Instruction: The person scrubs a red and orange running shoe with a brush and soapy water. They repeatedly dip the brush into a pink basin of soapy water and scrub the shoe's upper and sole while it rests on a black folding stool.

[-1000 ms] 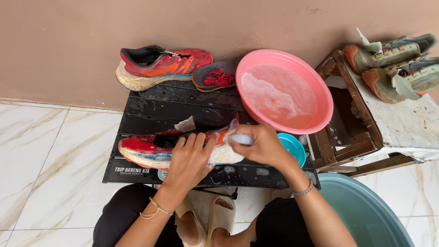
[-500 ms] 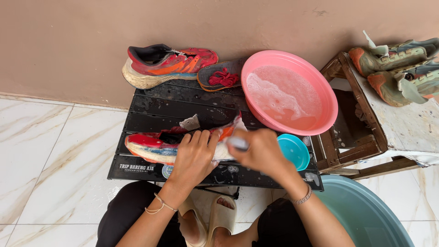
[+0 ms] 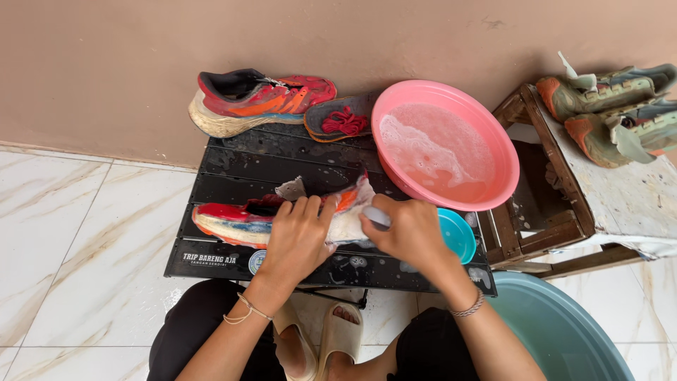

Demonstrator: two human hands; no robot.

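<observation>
Two hands (image 3: 352, 236), perhaps four shoes (image 3: 261, 102)

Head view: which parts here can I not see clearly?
- Tool in the right hand: the fingers hide all but a pale tip.
- Middle of the soapy shoe: the left hand covers it.
- Teal tub: cut off by the bottom edge.
- Small blue bowl: partly behind the right hand.

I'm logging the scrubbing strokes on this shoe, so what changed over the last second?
Very little. The right hand kept its brush on the soapy front of the red shoe, shifting only slightly; the left hand stayed pressed on the shoe's middle. Nothing was taken up or let go. The pink basin, second shoe and black table stayed put; the camera shifted a little.
</observation>
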